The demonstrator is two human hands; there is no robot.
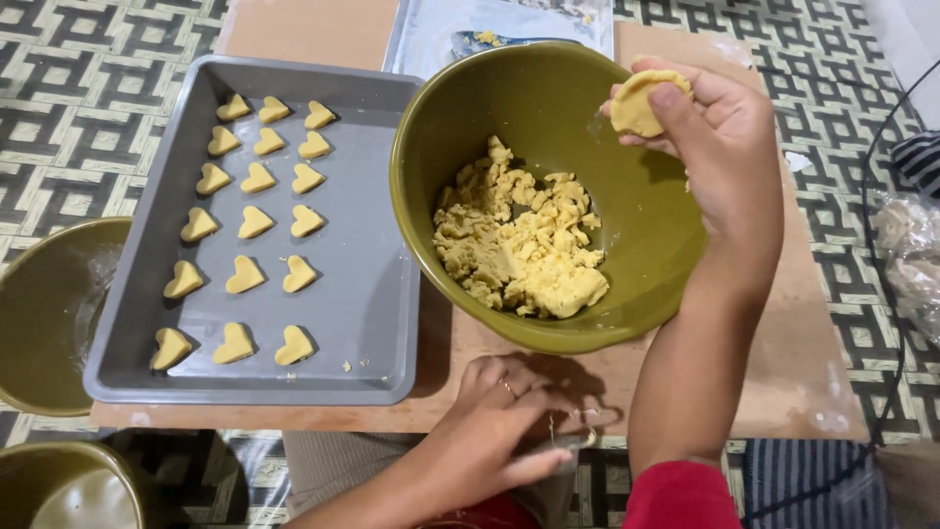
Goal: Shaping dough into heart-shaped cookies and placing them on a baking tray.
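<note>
My right hand (720,137) is raised over the rim of an olive-green bowl (441,118) and pinches a flattened round piece of yellow dough (636,103) between thumb and fingers. The bowl holds crumbly yellow dough (524,245). My left hand (494,421), with a ring on it, rests on the near edge of the wooden board (774,333) and grips a small metal cutter (573,439), partly hidden under the fingers. Left of the bowl, a grey baking tray (362,284) carries several heart-shaped dough pieces (245,276) in three columns.
A green bowl (44,313) sits left of the tray and another (59,485) at the lower left corner. A plastic sheet with a blue tool (470,39) lies behind the big bowl. Clear bags (906,255) and a black cable (881,294) lie on the patterned mat at right.
</note>
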